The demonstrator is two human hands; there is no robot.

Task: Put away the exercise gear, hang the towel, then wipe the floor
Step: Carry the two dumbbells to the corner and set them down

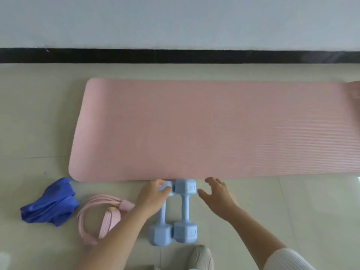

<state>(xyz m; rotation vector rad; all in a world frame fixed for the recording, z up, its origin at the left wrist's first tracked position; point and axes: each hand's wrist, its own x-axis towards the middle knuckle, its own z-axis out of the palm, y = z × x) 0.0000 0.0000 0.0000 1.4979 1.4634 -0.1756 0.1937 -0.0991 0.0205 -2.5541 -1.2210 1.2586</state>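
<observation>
Biggest thing on my feed is the tiled floor [292,211], with a pale wall [175,20] and a black baseboard [175,55] running across the top.

On the floor there's one pink mat [214,129], lying flat and unrolled. Its right end runs out of frame, so I can't see where it stops. There's a pink curled bit at the far right edge, and I honestly can't tell if that's the mat's own end.

Left of the mat's near corner sits one blue towel [48,203], crumpled in a heap on the tiles. Just beside it is one pink rope [97,217], coiled up. Part of the coil is hidden behind the person's left forearm, and the handles are too blurry to make out properly.

Two light blue dumbbells lie side by side in front of the mat, touching each other, with their far heads right against the mat's near edge. On the rope-side dumbbell [160,233], the far head and much of the bar are covered by the left hand [152,197], whose fingers are curled around that far head. The other dumbbell [185,207] is fully in view.

The right hand [216,195] hovers just beside that one, fingers spread and loose, gripping nothing.

Along the bottom edge I get one pale shoe [200,258] and one white ribbed sleeve [288,260], both cut off.
</observation>
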